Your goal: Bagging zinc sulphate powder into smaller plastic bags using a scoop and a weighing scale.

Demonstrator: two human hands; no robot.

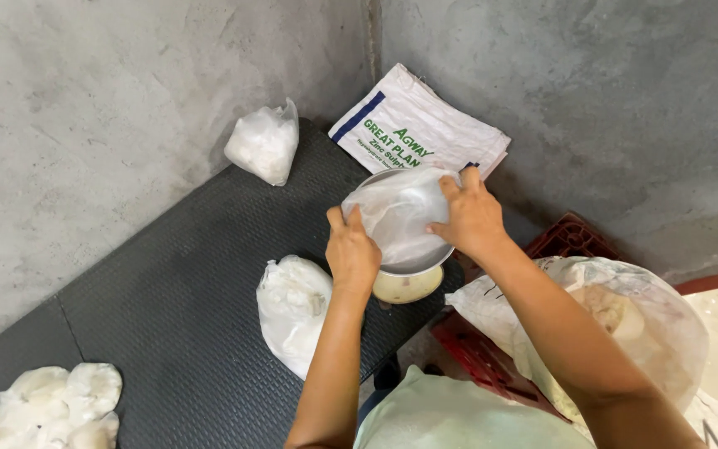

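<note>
My left hand (352,252) and my right hand (471,214) both grip a clear plastic bag (396,212), holding it spread over a round metal pan (413,264). The pan rests on a cream-coloured scale base (407,287) at the edge of a dark textured platform (176,291). A filled white plastic bag (292,308) lies just left of my left forearm, close to the pan.
Another filled bag (264,145) sits at the platform's far corner and several more bags (47,407) lie at the lower left. A folded woven sack (415,125) leans against the grey concrete wall. A large open sack (625,324) rests on a red crate (571,237) at right.
</note>
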